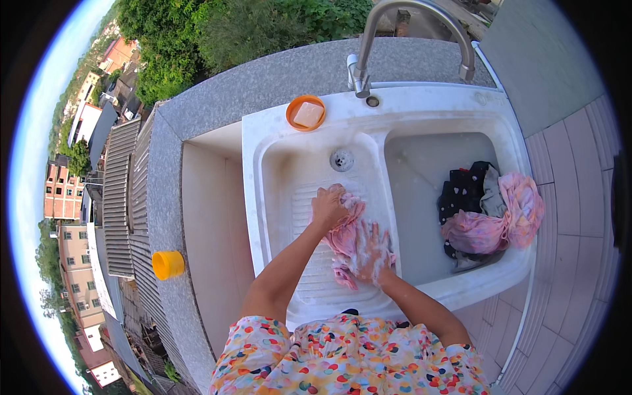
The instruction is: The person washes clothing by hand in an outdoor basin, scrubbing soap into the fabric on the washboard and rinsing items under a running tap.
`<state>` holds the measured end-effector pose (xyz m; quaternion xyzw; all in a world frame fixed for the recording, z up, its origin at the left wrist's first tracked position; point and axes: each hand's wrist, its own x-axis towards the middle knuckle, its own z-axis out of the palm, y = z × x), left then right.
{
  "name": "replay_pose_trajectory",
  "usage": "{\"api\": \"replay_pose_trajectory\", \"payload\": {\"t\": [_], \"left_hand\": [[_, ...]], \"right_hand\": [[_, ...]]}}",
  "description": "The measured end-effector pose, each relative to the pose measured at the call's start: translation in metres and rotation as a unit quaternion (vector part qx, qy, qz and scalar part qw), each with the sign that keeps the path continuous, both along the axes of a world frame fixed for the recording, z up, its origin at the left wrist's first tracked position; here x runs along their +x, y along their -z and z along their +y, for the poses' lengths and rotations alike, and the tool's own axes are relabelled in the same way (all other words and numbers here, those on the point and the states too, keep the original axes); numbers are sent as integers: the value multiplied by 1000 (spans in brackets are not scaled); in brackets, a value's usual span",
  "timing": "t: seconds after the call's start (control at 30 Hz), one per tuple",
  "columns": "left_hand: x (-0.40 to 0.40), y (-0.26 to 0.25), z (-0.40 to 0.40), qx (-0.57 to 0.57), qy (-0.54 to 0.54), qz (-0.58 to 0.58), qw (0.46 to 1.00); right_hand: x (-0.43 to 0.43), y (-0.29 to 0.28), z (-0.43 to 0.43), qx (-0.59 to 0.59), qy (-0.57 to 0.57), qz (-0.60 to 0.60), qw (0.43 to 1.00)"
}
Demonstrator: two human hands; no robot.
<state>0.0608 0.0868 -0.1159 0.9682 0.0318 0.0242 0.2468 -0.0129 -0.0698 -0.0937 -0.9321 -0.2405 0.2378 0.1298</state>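
A wet pink cloth [344, 238] lies bunched on the ribbed washboard floor of the sink's left basin [306, 276]. Closed around its upper end is my left hand [330, 207]. My right hand [371, 254], covered in white suds, lies with fingers spread on the cloth's lower right part; its palm is hidden. In the right basin [419, 158], which holds greyish water, sit a black spotted garment [459, 192], a grey cloth [493, 192] and a pink patterned cloth [523, 210] that hangs over the right rim. A pale soap bar [308, 114] rests in an orange round dish [291, 121] on the sink's back ledge.
A curved metal faucet [419, 5] rises behind the basins, its spout over the back right. A metal drain [341, 160] is in the left basin's floor. On the grey stone ledge [170, 217] at left stands a yellow cup [168, 265]. Rooftops and trees lie beyond.
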Motion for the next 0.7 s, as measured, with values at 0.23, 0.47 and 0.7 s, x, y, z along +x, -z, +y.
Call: {"api": "replay_pose_trajectory", "payload": {"t": [0.23,0.47,0.7], "left_hand": [[-79,-13,-14,-5,132,-81,988],[12,0,-8,19,-77,21,997],[-88,-21,-17,-48,160,-59,984]], "right_hand": [[5,-22,4,-34,-21,37,999],[0,-18,8,-41,-5,32,999],[1,-13,-1,-30,-31,20,999]]}}
